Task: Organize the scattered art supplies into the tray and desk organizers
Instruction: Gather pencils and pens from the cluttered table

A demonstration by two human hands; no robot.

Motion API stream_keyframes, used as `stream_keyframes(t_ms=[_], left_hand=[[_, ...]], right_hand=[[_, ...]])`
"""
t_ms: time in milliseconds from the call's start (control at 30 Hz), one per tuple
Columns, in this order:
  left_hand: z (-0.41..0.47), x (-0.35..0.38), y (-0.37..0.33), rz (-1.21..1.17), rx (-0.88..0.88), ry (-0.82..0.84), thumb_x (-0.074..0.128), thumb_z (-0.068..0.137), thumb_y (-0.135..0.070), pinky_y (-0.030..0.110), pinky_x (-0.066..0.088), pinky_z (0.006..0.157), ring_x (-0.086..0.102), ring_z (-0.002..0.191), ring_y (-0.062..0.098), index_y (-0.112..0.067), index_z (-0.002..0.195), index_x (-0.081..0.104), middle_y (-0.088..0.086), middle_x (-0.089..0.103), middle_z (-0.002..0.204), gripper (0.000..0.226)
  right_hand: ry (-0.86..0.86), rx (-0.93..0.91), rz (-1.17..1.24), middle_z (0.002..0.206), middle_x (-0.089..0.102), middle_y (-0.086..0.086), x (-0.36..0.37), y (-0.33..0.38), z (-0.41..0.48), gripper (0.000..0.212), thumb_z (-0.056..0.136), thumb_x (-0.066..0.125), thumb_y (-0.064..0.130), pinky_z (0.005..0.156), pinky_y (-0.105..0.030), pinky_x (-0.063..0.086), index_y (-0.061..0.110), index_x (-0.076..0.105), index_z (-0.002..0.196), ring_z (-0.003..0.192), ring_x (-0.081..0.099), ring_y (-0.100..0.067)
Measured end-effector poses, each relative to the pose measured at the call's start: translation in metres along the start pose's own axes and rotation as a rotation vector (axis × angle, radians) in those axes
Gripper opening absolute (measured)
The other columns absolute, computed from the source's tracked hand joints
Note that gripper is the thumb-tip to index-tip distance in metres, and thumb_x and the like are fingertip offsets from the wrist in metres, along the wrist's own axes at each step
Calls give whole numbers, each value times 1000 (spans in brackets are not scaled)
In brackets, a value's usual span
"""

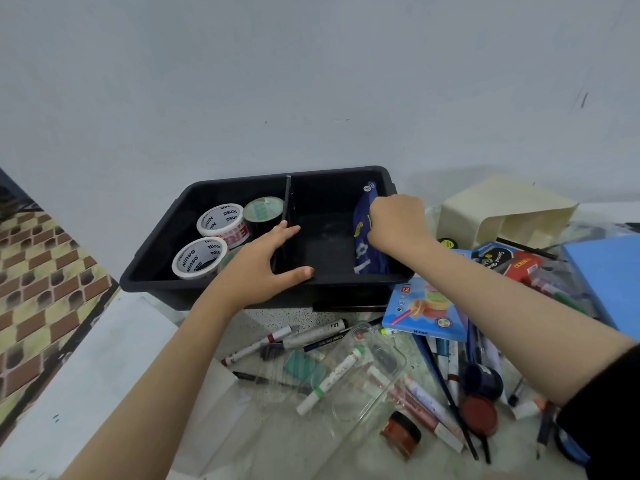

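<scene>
A black tray (pixel 156 258) stands against the wall, split by a thin black divider (pixel 286 199). Its left compartment holds three tape rolls (pixel 221 221). My left hand (pixel 266 265) rests open on the tray's front rim, fingers around the divider's near end. My right hand (pixel 394 223) is closed on a dark blue packet (pixel 369 258) that stands on edge against the tray's right wall. A cream desk organizer (pixel 502 209) lies tipped on its side at the right.
Markers (pixel 332 382), pens, brushes, paint jars (pixel 479 414) and a clear plastic case (pixel 349 393) lie scattered on the speckled table in front. A blue crayon box (pixel 426 306) and blue folder (pixel 609 271) sit right. The table edge drops to tiled floor on the left.
</scene>
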State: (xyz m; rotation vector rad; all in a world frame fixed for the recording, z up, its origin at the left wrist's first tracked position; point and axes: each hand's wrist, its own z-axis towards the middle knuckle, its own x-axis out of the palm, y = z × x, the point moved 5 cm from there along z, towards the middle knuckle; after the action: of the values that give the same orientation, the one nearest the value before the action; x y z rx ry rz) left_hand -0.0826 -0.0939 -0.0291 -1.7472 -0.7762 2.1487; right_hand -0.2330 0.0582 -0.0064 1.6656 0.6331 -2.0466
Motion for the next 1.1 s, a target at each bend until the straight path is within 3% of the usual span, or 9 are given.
stream_keyframes(t_ms=[233,333,433,633,800,933,1100], left_hand=[[-2,0,-2,1,25,-2,52,62,-74,24,23,109,24,137,3,-34,142,36,-7,27,153,91],[-2,-1,-3,4,35,-12,54,64,-71,22,21,107,21,134,-3,-32,142,37,-7,28,153,89],[-3,-1,-2,18,30,-22,53,64,-70,23,22,107,23,136,0,-32,142,38,-8,27,153,88],[-2,1,-2,47,13,-11,51,64,-71,25,25,107,25,139,6,-28,139,44,-9,25,154,87],[-3,1,-3,76,-17,22,48,63,-74,27,25,109,23,140,7,-28,138,45,-10,20,155,88],[-2,1,-7,112,-60,100,46,64,-73,36,25,113,21,142,14,-31,138,43,-7,15,157,85],[0,-1,-23,199,-42,72,61,85,-45,36,23,113,25,141,16,-28,141,39,1,27,154,62]], right_hand=[[-10,2,-2,61,38,0,4,2,-4,40,85,60,16,47,-25,15,14,30,59,54,30,-13],[-63,-43,-44,86,55,-6,7,3,-7,29,88,61,29,59,-25,26,9,49,71,80,43,-18],[-95,-45,-55,111,50,-11,7,1,-8,30,86,62,39,73,-29,27,11,65,97,105,42,-24],[-46,11,-14,124,42,-12,11,-5,-8,38,85,62,44,87,-34,32,13,65,105,115,36,-27],[43,1,201,133,40,-15,13,-14,-15,41,90,51,48,95,-38,33,20,63,116,123,34,-31],[5,-53,301,140,36,-17,3,-28,-33,43,92,47,48,101,-41,31,24,57,126,129,31,-34],[-6,-13,415,148,31,-15,-14,-67,-61,38,94,47,41,106,-40,28,27,55,128,136,27,-31]])
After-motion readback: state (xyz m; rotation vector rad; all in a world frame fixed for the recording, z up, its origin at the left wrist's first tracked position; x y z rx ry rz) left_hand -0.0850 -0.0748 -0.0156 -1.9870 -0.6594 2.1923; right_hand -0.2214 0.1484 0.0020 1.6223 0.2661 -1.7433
